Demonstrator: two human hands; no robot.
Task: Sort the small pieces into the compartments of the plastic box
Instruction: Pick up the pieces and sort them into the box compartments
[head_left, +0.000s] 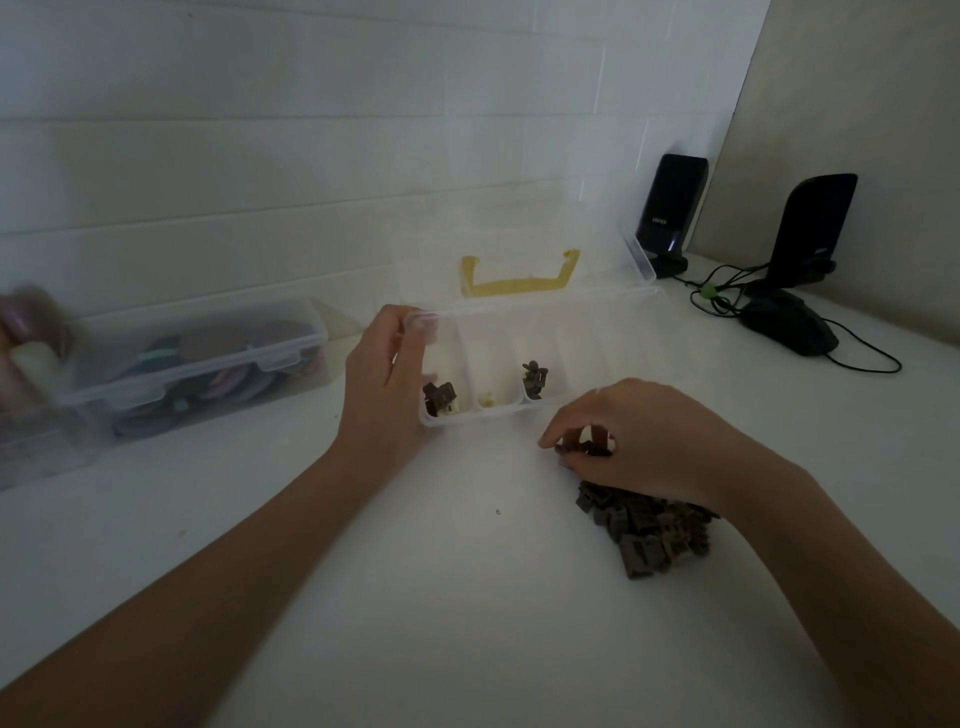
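A clear plastic box (597, 332) with long compartments lies open on the white table, its lid with a yellow handle (519, 283) leaning back. My left hand (387, 384) grips the box's left wall. Brown pieces (440, 397) lie in the leftmost compartment, pale pieces (488, 400) in the second, dark olive pieces (534, 376) in the third. A pile of small brown pieces (644, 527) sits on the table at the right. My right hand (644, 441) rests over the pile's far end, fingertips pinched on a few dark pieces (584, 449).
A shut clear container (208, 358) of coloured round items stands at the left by the wall. Two black speakers (675, 208) (813, 228), cables and a black mouse (789, 322) occupy the far right corner. Blurred objects (28, 338) sit at the left edge.
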